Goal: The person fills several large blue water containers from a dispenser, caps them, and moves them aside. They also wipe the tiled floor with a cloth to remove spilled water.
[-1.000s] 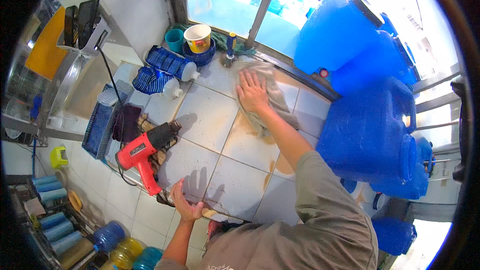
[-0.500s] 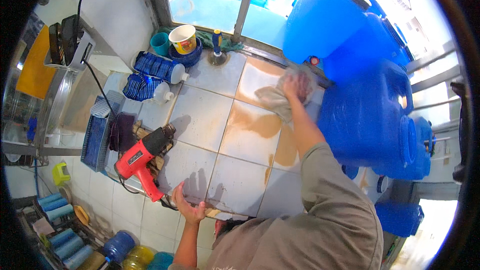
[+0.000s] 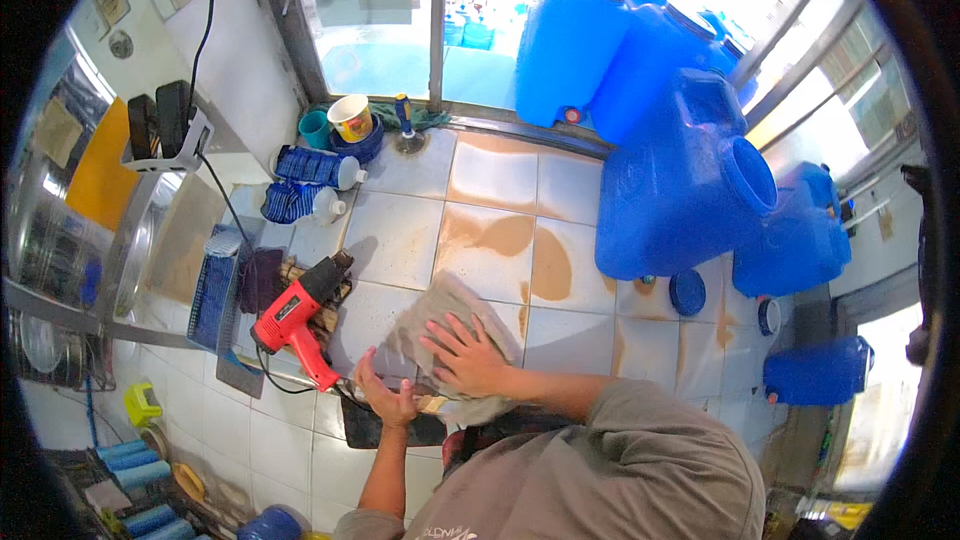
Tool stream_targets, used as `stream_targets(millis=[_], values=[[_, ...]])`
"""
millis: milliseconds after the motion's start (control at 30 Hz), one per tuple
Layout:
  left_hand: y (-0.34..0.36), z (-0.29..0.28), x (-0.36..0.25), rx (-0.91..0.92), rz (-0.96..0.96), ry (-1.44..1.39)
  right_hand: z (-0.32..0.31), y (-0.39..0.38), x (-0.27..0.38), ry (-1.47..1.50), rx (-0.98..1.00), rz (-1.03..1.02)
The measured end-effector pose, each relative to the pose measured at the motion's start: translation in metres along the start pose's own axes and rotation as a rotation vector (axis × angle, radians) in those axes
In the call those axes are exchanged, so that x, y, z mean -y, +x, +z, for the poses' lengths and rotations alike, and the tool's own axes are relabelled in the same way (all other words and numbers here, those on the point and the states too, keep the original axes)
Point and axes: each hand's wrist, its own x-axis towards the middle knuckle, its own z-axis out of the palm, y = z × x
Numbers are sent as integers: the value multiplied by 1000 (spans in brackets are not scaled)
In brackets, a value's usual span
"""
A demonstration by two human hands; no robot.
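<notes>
My right hand (image 3: 468,355) lies flat with spread fingers on a grey-beige cloth (image 3: 446,298) near the front edge of the white tiled counter (image 3: 400,225). Just left of the cloth, my left hand (image 3: 385,390) is raised at the counter's edge, fingers apart and holding nothing. Close by on its left, a red heat gun (image 3: 290,318) with a black nozzle rests partly over some wooden pieces (image 3: 328,318). Brown wet stains (image 3: 550,265) show on the tiles beyond the cloth and to its right.
Large blue jugs (image 3: 665,195) crowd the right and back right, with a loose blue cap (image 3: 687,292) beside them. Blue-labelled bottles (image 3: 320,168), a white tub (image 3: 350,120) and a screwdriver-like handle (image 3: 403,112) stand at the back left. A basket (image 3: 213,285) sits left.
My right hand has drawn the cloth from the back right of the counter to its front, near my left hand. My left hand stays raised and open. The view has shifted.
</notes>
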Motion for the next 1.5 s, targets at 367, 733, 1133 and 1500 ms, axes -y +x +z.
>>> stream_targets(millis=[367, 733, 1133, 1500], values=[[-1, 2, -2, 56, 39, 114, -71, 59, -245, -112, -288, 975], [-7, 10, 33, 55, 77, 266, -43, -147, -91, 25, -206, 515], [-69, 189, -185, 496, 382, -20, -116, -504, -225, -174, -403, 1265], [-110, 420, -371, 761, 577, -155, -70, -833, -121, -116, -386, 2625]])
